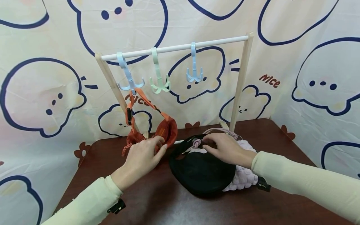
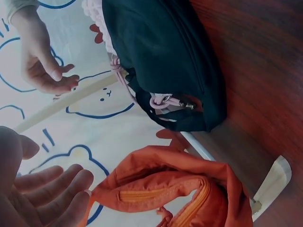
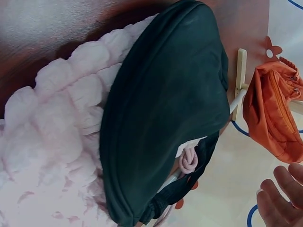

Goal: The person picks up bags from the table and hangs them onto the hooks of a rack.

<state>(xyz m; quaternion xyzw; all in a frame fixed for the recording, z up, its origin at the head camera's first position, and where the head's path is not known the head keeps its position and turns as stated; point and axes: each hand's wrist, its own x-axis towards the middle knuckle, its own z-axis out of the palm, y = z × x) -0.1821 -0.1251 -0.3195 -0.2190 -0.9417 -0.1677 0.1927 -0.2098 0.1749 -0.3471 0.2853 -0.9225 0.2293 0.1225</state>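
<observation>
An orange waist bag (image 1: 170, 130) hangs by its strap from the leftmost blue hook (image 1: 127, 73). My left hand (image 1: 142, 156) is in front of the bag, fingers loosely bent and holding nothing; in the left wrist view these fingers (image 2: 59, 187) are beside the bag's end. A black crescent-shaped bag (image 1: 202, 172) lies on the table, over part of a pale pink puffy bag (image 1: 246, 178) with a knotted cord. Above them hovers my right hand (image 1: 226, 148), its fingers relaxed; the left wrist view shows this hand (image 2: 40, 64) apart from the bags.
A wooden rack with a white bar (image 1: 177, 47) stands at the back of the brown table (image 1: 135, 200). A green hook (image 1: 158, 73) and another blue hook (image 1: 194, 64) hang from the bar. Behind is a printed cloth (image 1: 180, 18).
</observation>
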